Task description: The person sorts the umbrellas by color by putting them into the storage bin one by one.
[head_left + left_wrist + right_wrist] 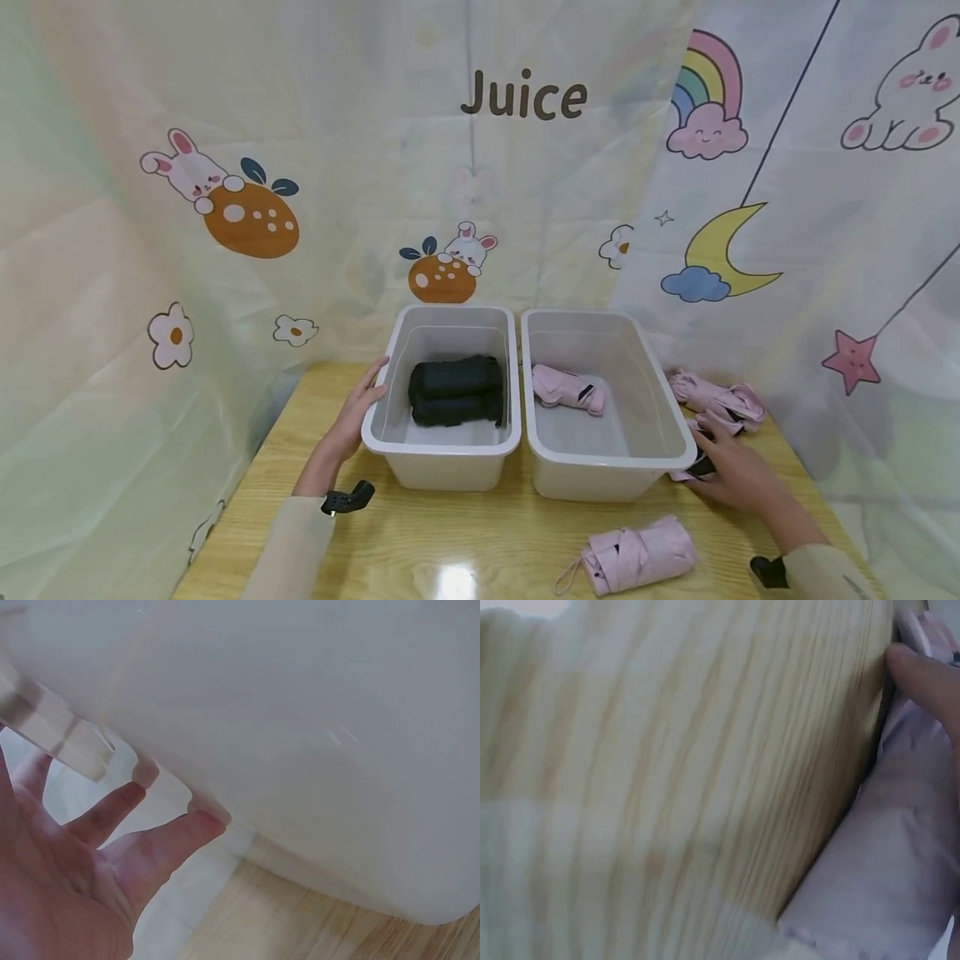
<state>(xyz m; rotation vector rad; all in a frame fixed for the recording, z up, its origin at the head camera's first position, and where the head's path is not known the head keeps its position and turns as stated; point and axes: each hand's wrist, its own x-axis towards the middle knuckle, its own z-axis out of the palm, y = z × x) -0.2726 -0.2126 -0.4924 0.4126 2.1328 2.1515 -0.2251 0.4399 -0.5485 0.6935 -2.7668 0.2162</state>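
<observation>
My left hand (352, 421) rests against the left side of a white plastic bin (442, 450); in the left wrist view its fingertips touch the smooth outer wall. Dark folded umbrellas (456, 390) lie inside that bin. To the right of the second white bin (600, 460), my right hand (731, 467) grips a pink folded umbrella (877, 855) lying on the table. The right wrist view shows the thumb along that umbrella's edge, while the other fingers are mostly hidden. Inside the second bin lies another pink folded umbrella (567, 389).
More pink folded umbrella fabric (716, 396) lies beyond my right hand. Near the front of the wooden table (405, 533) is a pink folded umbrella (641, 554) with a wrist loop. A printed cloth (360, 208) hangs behind the bins and at both sides.
</observation>
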